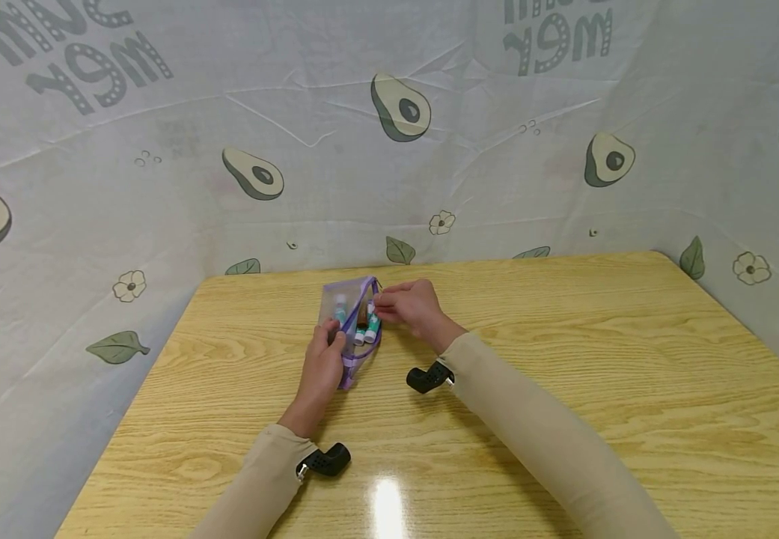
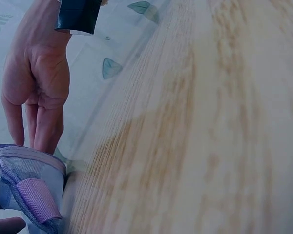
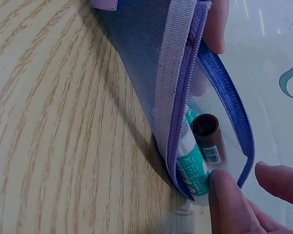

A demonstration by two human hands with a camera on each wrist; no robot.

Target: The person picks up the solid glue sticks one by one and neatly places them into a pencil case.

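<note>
A mesh zip pouch (image 1: 351, 290) with purple edging lies on the table, its mouth spread toward the right. My left hand (image 1: 325, 358) grips its near left side; the thumb (image 2: 7, 225) shows at the corner in the left wrist view. Inside are several small white-and-green tubes (image 3: 193, 168), with a brown cylinder (image 3: 206, 134) bearing a barcode beside them. At the pouch mouth is my right hand (image 1: 412, 305), fingers (image 3: 229, 200) reaching in against the end of a green tube. In the right wrist view its thumb (image 3: 278, 181) stays apart, outside the blue-purple rim.
The wood-grain table (image 1: 564, 322) extends widely to the right and toward me. A pale cloth (image 1: 335, 209) printed with avocados and leaves hangs behind and at both sides. Each wrist carries a black camera mount (image 1: 427, 377) close over the tabletop.
</note>
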